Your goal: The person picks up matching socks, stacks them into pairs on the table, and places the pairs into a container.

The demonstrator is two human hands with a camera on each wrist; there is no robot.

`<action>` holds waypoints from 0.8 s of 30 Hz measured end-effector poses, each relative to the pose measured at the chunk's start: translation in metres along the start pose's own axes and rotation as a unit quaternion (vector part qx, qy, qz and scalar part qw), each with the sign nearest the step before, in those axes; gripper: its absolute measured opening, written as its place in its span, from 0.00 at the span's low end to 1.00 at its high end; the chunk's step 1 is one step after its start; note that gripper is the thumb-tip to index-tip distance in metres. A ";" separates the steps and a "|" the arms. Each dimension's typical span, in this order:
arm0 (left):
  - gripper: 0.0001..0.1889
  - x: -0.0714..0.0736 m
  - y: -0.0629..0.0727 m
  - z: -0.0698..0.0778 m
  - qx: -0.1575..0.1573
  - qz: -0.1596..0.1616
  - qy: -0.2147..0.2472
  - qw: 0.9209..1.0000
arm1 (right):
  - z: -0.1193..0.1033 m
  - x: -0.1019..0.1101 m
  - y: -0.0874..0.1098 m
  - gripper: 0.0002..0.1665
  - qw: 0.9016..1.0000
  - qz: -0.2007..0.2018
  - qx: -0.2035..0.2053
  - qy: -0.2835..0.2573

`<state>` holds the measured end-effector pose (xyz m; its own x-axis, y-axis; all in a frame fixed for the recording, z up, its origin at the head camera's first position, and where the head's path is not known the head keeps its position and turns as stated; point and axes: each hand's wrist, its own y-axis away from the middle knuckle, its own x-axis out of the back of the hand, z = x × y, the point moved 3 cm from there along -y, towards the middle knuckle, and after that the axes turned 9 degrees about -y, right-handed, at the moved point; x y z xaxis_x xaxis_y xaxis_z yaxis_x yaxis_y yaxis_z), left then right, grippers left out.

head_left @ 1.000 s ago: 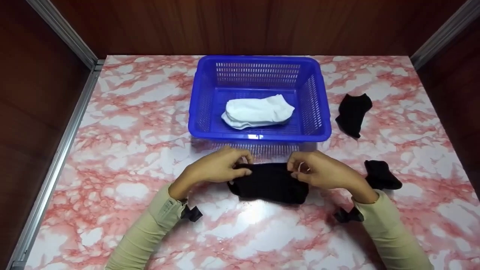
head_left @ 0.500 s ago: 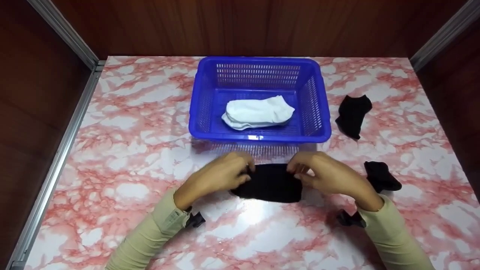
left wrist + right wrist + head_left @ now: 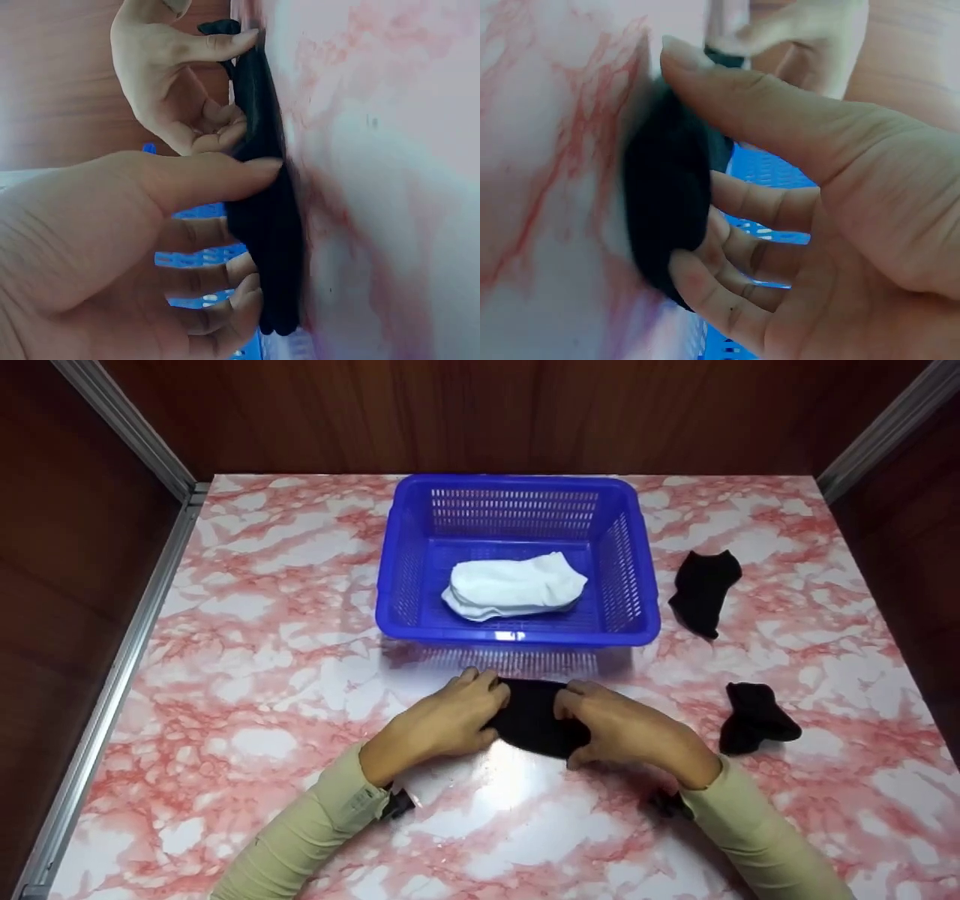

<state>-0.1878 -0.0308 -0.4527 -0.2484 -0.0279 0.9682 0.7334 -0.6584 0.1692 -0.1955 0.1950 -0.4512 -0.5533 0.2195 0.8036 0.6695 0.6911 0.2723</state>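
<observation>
Black socks (image 3: 534, 718), laid together in one flat bundle, lie on the table in front of the basket. My left hand (image 3: 448, 718) grips their left end, and the left wrist view shows the thumb on the near side of the dark cloth (image 3: 274, 247) with the fingers behind. At the right end my right hand (image 3: 626, 729) holds the bundle between thumb and fingers, as the right wrist view also shows of the socks (image 3: 667, 187). Both ends are partly hidden under the hands.
A blue plastic basket (image 3: 517, 637) stands behind the hands, with folded white socks (image 3: 514, 583) inside. To its right lies a black sock (image 3: 703, 591), and nearer me another crumpled black sock (image 3: 757, 718). Wooden panels enclose the pink-and-white marbled table (image 3: 247, 675).
Both hands have come closer together on the black socks, and the right hand has moved left with its thumb lower on the cloth. The visible stretch of black cloth is narrower.
</observation>
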 end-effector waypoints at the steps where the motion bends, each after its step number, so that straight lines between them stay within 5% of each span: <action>1: 0.17 0.001 -0.001 -0.002 -0.002 0.009 0.007 1.000 | 0.001 0.000 0.000 0.27 1.000 0.002 -0.001 -0.005; 9: 0.08 0.003 -0.008 -0.014 -0.017 0.078 0.054 0.995 | 0.009 0.007 -0.003 0.12 0.997 0.057 0.035 -0.048; 13: 0.09 0.002 -0.009 -0.017 -0.008 0.069 0.071 0.995 | 0.009 0.009 -0.001 0.11 0.995 0.060 0.038 -0.071; 19: 0.12 0.005 -0.006 -0.019 -0.011 0.033 0.073 0.997 | 0.004 0.008 0.005 0.25 0.998 0.024 0.013 -0.052; 24: 0.12 0.019 -0.006 -0.024 0.002 0.077 0.149 0.986 | 0.004 0.017 0.009 0.19 0.993 0.098 0.023 -0.064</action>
<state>-0.2121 -0.0460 -0.4393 -0.3088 -0.3464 0.8858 0.7791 -0.6263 0.0267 -0.2006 0.2082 -0.4377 -0.4756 0.4364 0.7638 0.7487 0.6567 0.0909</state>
